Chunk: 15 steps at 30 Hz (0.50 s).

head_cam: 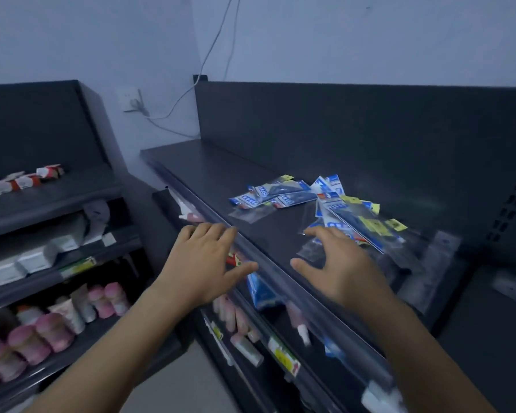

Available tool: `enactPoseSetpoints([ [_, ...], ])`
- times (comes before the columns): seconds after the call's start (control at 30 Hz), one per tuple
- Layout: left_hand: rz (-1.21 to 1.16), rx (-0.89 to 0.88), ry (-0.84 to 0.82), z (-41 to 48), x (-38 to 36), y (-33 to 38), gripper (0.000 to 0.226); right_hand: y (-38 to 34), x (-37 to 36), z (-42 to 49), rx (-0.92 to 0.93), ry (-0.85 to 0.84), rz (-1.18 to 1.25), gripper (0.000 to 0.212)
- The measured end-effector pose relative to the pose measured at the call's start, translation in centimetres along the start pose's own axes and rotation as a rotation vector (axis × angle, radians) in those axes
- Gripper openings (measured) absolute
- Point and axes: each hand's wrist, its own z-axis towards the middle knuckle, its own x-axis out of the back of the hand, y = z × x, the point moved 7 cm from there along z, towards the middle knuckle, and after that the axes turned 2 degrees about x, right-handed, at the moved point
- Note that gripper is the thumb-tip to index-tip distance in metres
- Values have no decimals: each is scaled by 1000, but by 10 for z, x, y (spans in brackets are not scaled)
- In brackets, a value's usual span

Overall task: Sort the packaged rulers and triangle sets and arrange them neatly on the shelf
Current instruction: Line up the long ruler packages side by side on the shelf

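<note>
Dark grey metal makes up the top shelf [209, 171], and on it the packaged rulers and triangle sets lie loose in two untidy heaps. One heap of blue-and-white packets [273, 195] sits toward the middle of the shelf, fanned out flat with a clear sleeve at its near side. A second, larger pile [352, 222] lies just to its right, the packets overlapping at angles, several with yellow tags showing. Both hands are spread open and hold nothing. The left hand [206, 260] hovers palm down over the front edge of the shelf, fingers splayed, apart from the packets. The right hand [337, 263] reaches over the shelf with fingers curved, its fingertips at the near edge of the larger pile; whether they touch the plastic cannot be told through the blur. Below the front rail, lower shelves carry pink tubes [236, 317] and a blue packet [261, 290]. On a separate rack to the left stand pink bottles [51, 332] and white boxes [36, 257].
</note>
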Motion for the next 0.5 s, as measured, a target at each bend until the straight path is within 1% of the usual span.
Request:
enactPoseSetpoints([
  [0.1,-12,-34,-30,65,-20,-23,83,9,-23,54,-58,-26,-10,58],
  [0.17,-15,-69,-30,107,-34,-34,79,14,-37,86,-108,-61,-52,62],
  [0.23,-15,-98,-44,148,-49,-41,76,16,-47,116,-134,-74,-98,61],
  [0.33,-51,-158,-94,204,-72,-40,74,22,-63,149,-183,-99,-117,57],
  [0.4,-99,-215,-98,240,-85,-34,73,27,-73,166,-223,-102,-126,57],
  [0.5,-213,-326,-125,294,-106,-20,76,36,-83,191,-293,-47,-156,53],
])
